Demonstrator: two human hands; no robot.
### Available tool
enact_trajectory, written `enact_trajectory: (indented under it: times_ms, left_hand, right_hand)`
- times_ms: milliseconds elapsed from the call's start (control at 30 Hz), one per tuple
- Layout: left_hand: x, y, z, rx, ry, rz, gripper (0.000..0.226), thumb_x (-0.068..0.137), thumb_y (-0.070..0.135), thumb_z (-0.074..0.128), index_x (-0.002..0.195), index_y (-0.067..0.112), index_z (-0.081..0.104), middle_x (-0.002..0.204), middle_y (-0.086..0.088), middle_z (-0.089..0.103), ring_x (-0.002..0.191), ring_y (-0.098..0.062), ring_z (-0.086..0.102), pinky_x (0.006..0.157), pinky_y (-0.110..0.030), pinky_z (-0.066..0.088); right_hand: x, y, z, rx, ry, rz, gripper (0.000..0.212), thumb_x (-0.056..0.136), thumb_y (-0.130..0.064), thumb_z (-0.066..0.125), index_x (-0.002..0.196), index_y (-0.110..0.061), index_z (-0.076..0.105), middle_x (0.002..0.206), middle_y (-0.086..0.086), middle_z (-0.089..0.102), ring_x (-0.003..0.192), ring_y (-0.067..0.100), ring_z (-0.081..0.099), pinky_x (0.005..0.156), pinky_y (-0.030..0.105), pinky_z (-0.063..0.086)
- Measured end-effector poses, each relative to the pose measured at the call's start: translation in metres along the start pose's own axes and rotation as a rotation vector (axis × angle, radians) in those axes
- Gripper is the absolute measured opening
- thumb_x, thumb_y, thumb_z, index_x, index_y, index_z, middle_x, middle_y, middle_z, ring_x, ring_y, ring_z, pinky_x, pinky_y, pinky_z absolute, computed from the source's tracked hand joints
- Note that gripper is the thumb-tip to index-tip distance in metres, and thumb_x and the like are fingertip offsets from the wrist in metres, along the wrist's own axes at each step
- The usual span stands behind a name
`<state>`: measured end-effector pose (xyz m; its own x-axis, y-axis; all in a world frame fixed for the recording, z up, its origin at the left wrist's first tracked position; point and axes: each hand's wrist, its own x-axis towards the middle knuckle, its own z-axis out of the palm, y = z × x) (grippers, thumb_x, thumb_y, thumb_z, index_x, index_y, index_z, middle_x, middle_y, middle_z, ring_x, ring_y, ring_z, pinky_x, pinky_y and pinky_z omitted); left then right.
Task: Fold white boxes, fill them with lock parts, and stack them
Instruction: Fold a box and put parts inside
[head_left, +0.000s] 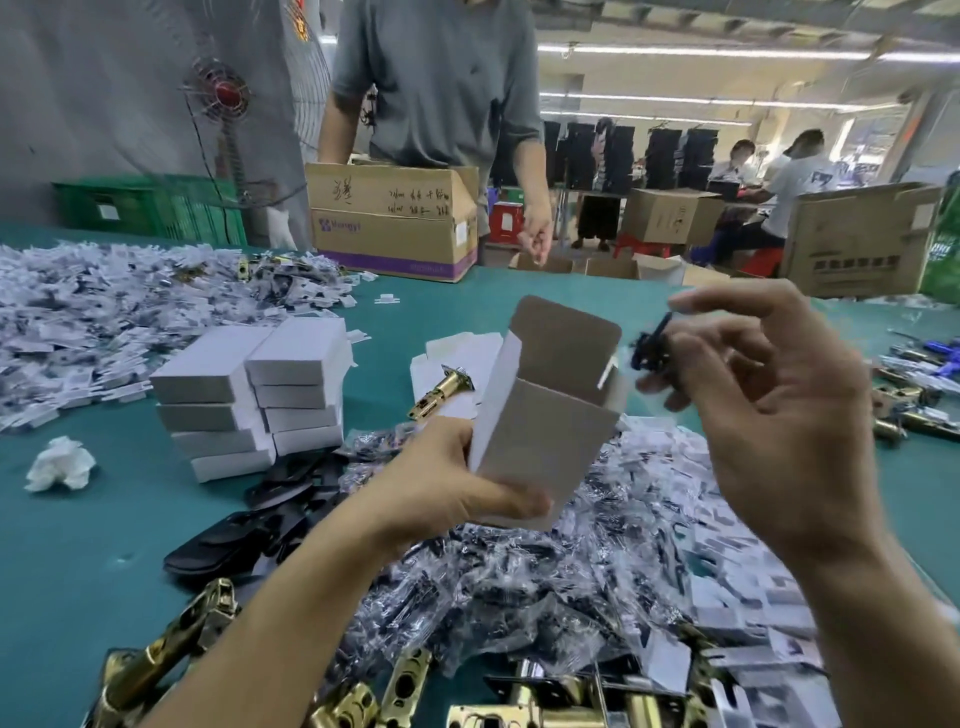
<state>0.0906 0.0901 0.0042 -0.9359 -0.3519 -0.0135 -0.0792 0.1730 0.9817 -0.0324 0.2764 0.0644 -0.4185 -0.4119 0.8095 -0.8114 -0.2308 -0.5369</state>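
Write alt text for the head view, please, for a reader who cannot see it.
A person's left hand holds an open white box while the right hand pinches a small dark lock part beside its open top. Bagged parts, brass latches and a stack of closed white boxes lie on the green table.
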Motion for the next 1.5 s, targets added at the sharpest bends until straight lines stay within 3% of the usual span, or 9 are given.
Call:
enact_trajectory:
  times_ms: [167,300,533,700,900,1033,1133,1300,1500]
  left_hand:
    - [-0.003,0.004,-0.001,0.108,-0.110,-0.011,0.045,0.066,0.011,0.092,0.107,0.013,0.073,0.098,-0.003,0.077,0.090,-0.016,0.074,0.072,-0.021,0.056]
    - [-0.005,0.005,0.001,0.194,-0.164,0.001,0.039,0.067,0.008,0.091,0.101,0.018,0.075,0.097,0.000,0.077,0.090,-0.015,0.073,0.073,-0.023,0.054]
    - [-0.006,0.007,0.003,0.089,-0.188,0.022,0.036,0.072,0.006,0.088,0.104,0.015,0.074,0.098,-0.005,0.077,0.088,-0.015,0.073,0.070,-0.020,0.055]
    - [-0.007,0.009,0.003,0.067,-0.141,0.060,0.034,0.071,0.001,0.087,0.099,0.016,0.075,0.092,-0.001,0.078,0.080,-0.009,0.073,0.064,-0.016,0.053]
    - [-0.006,0.009,0.004,0.073,-0.071,0.103,0.034,0.068,-0.002,0.088,0.097,0.010,0.076,0.090,-0.002,0.078,0.082,-0.011,0.073,0.066,-0.018,0.053]
    - [-0.006,0.010,0.006,0.054,-0.069,0.101,0.033,0.069,-0.003,0.087,0.097,0.011,0.076,0.089,-0.002,0.077,0.081,-0.011,0.072,0.065,-0.018,0.053]
    - [-0.006,0.010,0.006,0.053,-0.052,0.105,0.035,0.071,-0.002,0.086,0.102,0.008,0.074,0.092,-0.004,0.077,0.084,-0.015,0.073,0.067,-0.020,0.053]
    - [-0.006,0.008,0.003,0.046,-0.008,0.112,0.035,0.067,-0.006,0.087,0.098,0.004,0.076,0.088,-0.002,0.078,0.080,-0.010,0.072,0.065,-0.017,0.053]
    - [-0.005,0.007,0.003,0.037,-0.021,0.115,0.037,0.068,-0.001,0.087,0.102,0.010,0.076,0.094,-0.002,0.078,0.087,-0.013,0.074,0.070,-0.019,0.055]
  right_hand:
    - [-0.003,0.003,0.015,-0.235,0.019,-0.186,0.030,0.090,-0.002,0.068,0.112,-0.022,0.065,0.096,-0.019,0.066,0.089,-0.011,0.063,0.079,0.013,0.052]
    - [-0.005,0.003,0.017,-0.278,0.031,-0.273,0.025,0.092,-0.002,0.066,0.110,-0.018,0.068,0.101,-0.001,0.065,0.088,0.000,0.059,0.077,0.017,0.047]
    - [-0.007,0.003,0.015,-0.351,-0.103,-0.165,0.030,0.088,0.000,0.070,0.112,-0.019,0.073,0.089,-0.003,0.066,0.080,0.007,0.057,0.072,0.016,0.045]
    - [-0.005,0.002,0.009,-0.398,-0.074,-0.097,0.024,0.087,-0.010,0.073,0.105,-0.027,0.075,0.084,-0.019,0.067,0.082,0.019,0.061,0.071,0.042,0.050]
    - [-0.005,-0.004,0.004,-0.253,-0.207,0.041,0.021,0.086,-0.027,0.066,0.101,-0.042,0.068,0.082,-0.015,0.070,0.079,0.012,0.064,0.064,0.026,0.048]
    - [-0.004,-0.004,0.003,-0.373,-0.369,0.099,0.014,0.087,-0.048,0.054,0.090,-0.046,0.068,0.082,-0.020,0.061,0.087,0.004,0.053,0.071,0.014,0.038]
    - [-0.003,-0.003,0.003,-0.429,-0.509,0.124,0.028,0.082,-0.065,0.042,0.083,-0.046,0.063,0.093,-0.022,0.052,0.098,0.000,0.045,0.081,0.010,0.033]
    - [-0.004,-0.005,0.000,-0.328,-0.455,0.064,0.024,0.090,-0.023,0.066,0.111,-0.033,0.072,0.093,-0.021,0.067,0.095,0.002,0.060,0.077,0.007,0.037]
    - [-0.004,-0.001,-0.004,-0.280,-0.263,-0.054,0.030,0.086,-0.023,0.070,0.112,-0.036,0.066,0.102,-0.017,0.068,0.096,0.006,0.064,0.075,0.011,0.045]
